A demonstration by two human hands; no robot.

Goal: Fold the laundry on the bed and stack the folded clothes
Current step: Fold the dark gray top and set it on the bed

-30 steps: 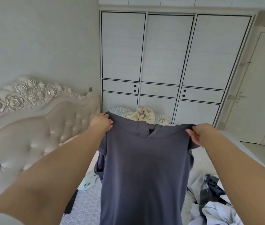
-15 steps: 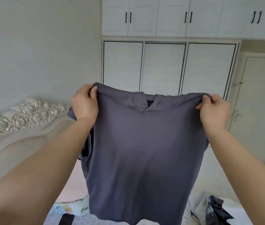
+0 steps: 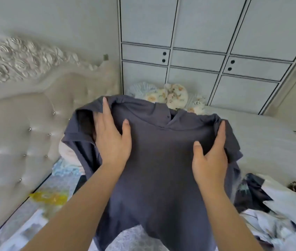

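A dark grey-blue collared shirt (image 3: 161, 160) lies spread front-up over the bed (image 3: 263, 142), collar toward the wardrobe. My left hand (image 3: 112, 140) rests flat on its left shoulder with fingers straight and thumb spread. My right hand (image 3: 210, 156) presses on the right shoulder, its fingers straight along the bunched edge and its thumb on the front. The shirt's left sleeve is folded beside my left hand. Its lower part runs toward me between my forearms.
A heap of unfolded white and dark laundry (image 3: 270, 205) lies at the right. A tufted cream headboard (image 3: 16, 124) stands at the left. Patterned bedding (image 3: 172, 95) sits by the white wardrobe (image 3: 198, 51). A yellow-printed cloth (image 3: 49, 196) lies near the headboard.
The shirt was held up in the air by its shoulders. It has now come down over the bed, and both hands have shifted from pinching the shoulders to lying flat on them.
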